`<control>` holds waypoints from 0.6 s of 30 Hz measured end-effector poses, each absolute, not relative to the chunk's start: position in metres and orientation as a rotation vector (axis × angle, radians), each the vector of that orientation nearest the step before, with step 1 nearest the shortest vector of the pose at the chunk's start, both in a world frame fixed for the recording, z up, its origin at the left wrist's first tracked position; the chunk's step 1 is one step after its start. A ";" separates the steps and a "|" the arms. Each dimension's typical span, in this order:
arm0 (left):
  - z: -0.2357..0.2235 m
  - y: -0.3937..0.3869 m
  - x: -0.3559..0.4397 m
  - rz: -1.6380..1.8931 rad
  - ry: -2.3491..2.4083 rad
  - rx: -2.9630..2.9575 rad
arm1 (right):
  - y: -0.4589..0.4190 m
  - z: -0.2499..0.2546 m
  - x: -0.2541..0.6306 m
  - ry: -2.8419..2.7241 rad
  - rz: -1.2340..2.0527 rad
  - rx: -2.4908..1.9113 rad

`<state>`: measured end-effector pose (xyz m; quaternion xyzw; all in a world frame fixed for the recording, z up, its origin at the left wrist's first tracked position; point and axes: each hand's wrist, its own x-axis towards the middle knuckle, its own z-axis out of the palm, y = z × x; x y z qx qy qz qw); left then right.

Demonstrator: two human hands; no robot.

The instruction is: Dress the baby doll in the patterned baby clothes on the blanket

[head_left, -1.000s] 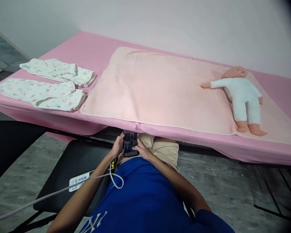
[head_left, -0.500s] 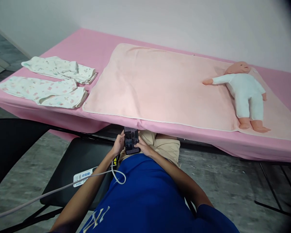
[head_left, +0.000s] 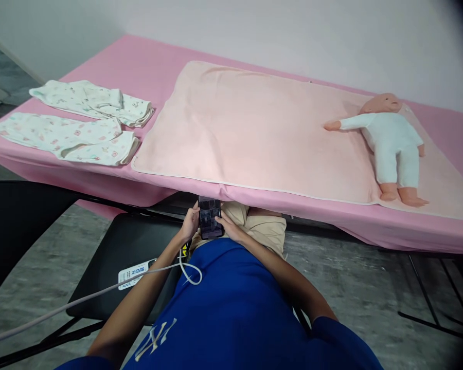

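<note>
A dark smartphone (head_left: pixel 210 221) with a lit screen of picture tiles is held over my lap, below the table's front edge. My left hand (head_left: pixel 191 223) grips its left side. My right hand (head_left: pixel 229 226) closes on its right side, with the thumb over the screen. On the table, a baby doll (head_left: pixel 395 141) in a white suit lies on its back at the right end of a pale pink mat (head_left: pixel 266 133). Two patterned baby garments, the rear one (head_left: pixel 92 100) and the front one (head_left: pixel 65 137), lie folded at the left.
A pink cloth (head_left: pixel 150 56) covers the table, which stands against a white wall. Beside me on the left is a black chair (head_left: pixel 123 241) bearing a white labelled object (head_left: pixel 133 275). A pale cable (head_left: pixel 88 297) runs across my left forearm. Black metal legs (head_left: pixel 428 293) stand at lower right.
The view has shifted slightly, so the table sits a little higher. My right thumb has moved up the phone, and the screen's tiles have changed.
</note>
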<state>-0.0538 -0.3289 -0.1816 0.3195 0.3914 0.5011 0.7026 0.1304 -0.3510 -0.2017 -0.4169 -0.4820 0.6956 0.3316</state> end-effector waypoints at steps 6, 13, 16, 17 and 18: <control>-0.186 -0.328 -0.054 1.124 0.872 0.696 | -0.348 -0.201 0.130 -1.309 1.835 -1.024; -0.189 -0.327 -0.055 1.121 0.875 0.694 | -0.349 -0.197 0.130 -1.343 1.798 -1.105; -0.189 -0.326 -0.054 1.129 0.889 0.702 | -0.350 -0.198 0.131 -1.319 1.797 -1.108; -0.189 -0.326 -0.054 1.130 0.892 0.705 | -0.350 -0.198 0.131 -1.313 1.807 -1.104; -0.188 -0.327 -0.054 1.128 0.892 0.705 | -0.351 -0.198 0.131 -1.308 1.817 -1.101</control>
